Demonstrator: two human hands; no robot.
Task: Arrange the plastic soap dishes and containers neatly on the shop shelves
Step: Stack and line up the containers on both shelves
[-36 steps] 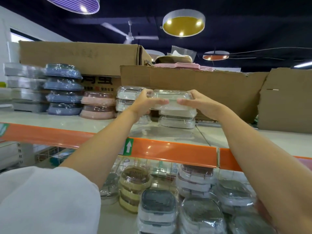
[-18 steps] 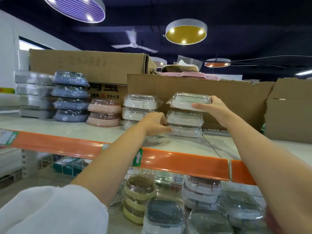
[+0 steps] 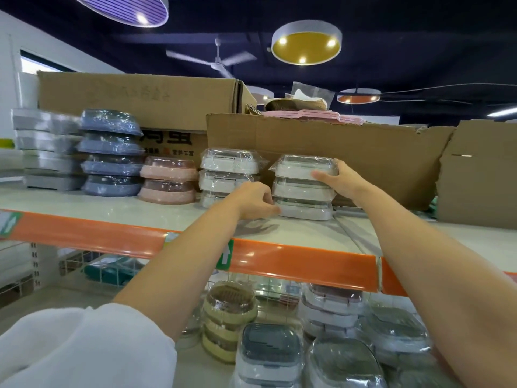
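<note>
Since half a second ago the top dish point(image 3: 303, 167) has come down level onto its stack; it was tilted and lifted clear then. The right hand point(image 3: 340, 179) still grasps its right end, thumb across the front. The left hand point(image 3: 253, 201) has slid right and now touches the left corner of the bottom dish point(image 3: 305, 210) with curled fingertips; whether it pinches it cannot be told.

That stack holds three white dishes, on the upper shelf point(image 3: 117, 211) just in front of a torn cardboard box point(image 3: 349, 152). Just left stands a second white stack point(image 3: 228, 175), also three. Further left are two pink oval dishes point(image 3: 167, 179), then four blue-grey oval ones point(image 3: 112, 152), then four grey rectangular ones point(image 3: 46, 152) at the far left.

All are smooth plastic with rounded corners, each wrapped in crinkled clear film. The shelf is pale and glossy, edged by an orange strip point(image 3: 293, 266). Below it lie more wrapped dishes, among them a yellow stack point(image 3: 229, 320) of three with brown slatted tops.
</note>
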